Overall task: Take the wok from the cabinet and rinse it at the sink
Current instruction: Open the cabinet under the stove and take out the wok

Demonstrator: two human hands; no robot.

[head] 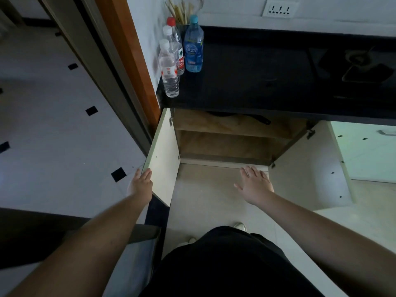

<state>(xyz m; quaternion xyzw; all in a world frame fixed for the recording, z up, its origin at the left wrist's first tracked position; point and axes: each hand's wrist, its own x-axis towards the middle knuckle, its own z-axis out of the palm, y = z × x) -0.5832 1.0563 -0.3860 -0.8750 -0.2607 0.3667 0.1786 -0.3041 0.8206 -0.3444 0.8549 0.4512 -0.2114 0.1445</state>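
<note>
The cabinet point(225, 144) under the black counter stands with both doors swung open. On its upper shelf lies a dark wok point(240, 116); only its rim and black handle show below the counter edge. My left hand point(140, 183) holds the outer edge of the left door point(162, 159), fingers over its rim. My right hand point(255, 183) hovers with fingers spread in front of the cabinet's lower edge, holding nothing. The sink is out of view.
Several plastic water bottles point(171, 67) and a holder of chopsticks point(182, 11) stand at the counter's left end. A gas hob point(360, 67) sits at right. The right door point(308, 168) is wide open. A doorway frame point(128, 61) lies at left.
</note>
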